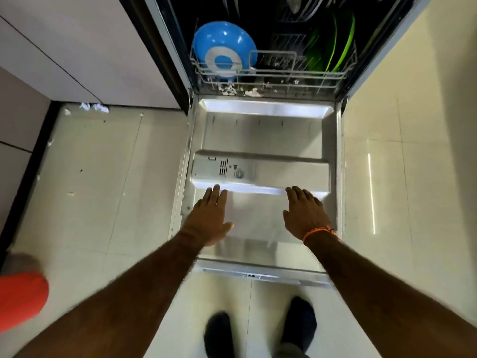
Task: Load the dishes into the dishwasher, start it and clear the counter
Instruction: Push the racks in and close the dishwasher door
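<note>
I see my left hand (210, 218) and my right hand (304, 213) spread flat, fingers straight and holding nothing, over the lowered stainless-steel dishwasher door (260, 135); whether the palms touch the metal I cannot tell. My right wrist wears an orange thread bracelet (318, 232). Just beyond the fingertips sits the grey plastic detergent dispenser (222, 167). Further in, the white wire lower rack (271, 76) holds a round blue plastic bowl (224, 47) on its edge at left and green plates (340, 45) upright at right. The upper part of the machine is dark and cut off. My dark shoes (219, 334) are blurred on the glossy cream tile floor (103, 189).
</note>
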`<state>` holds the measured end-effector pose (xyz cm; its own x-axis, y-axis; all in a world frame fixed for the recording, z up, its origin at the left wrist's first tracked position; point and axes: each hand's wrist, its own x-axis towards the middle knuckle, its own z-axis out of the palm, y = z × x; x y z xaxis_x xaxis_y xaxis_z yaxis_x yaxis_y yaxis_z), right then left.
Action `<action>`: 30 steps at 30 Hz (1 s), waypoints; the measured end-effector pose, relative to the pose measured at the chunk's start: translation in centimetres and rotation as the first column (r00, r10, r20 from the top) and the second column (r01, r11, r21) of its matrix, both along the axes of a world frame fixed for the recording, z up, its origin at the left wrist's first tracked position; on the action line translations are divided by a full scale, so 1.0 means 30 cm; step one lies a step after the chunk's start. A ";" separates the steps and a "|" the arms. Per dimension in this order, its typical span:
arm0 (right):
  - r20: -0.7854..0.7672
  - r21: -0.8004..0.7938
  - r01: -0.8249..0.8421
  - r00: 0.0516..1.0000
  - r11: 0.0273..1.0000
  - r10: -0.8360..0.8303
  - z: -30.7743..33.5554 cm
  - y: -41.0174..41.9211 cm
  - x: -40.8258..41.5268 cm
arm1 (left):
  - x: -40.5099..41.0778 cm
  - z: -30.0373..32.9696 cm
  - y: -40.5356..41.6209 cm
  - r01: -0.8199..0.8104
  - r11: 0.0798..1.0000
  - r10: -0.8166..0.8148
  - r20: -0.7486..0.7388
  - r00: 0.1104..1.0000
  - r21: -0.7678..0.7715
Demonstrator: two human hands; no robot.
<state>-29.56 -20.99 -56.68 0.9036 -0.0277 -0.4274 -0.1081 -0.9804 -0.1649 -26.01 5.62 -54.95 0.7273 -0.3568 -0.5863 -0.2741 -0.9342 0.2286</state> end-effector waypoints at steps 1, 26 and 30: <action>-0.017 0.008 0.016 1.000 1.000 -0.016 -0.012 0.003 -0.055 | -0.050 -0.018 0.008 -0.007 1.000 0.007 -0.008 1.000 0.002; -0.802 0.530 0.538 0.066 -0.656 -0.593 -0.503 0.249 -0.738 | -0.633 -0.468 0.039 0.110 0.988 -0.127 0.161 0.979 0.109; -0.841 0.484 0.546 0.074 -0.684 -0.536 -0.448 0.227 -0.731 | -0.642 -0.431 0.050 0.110 0.987 -0.133 0.205 0.970 0.119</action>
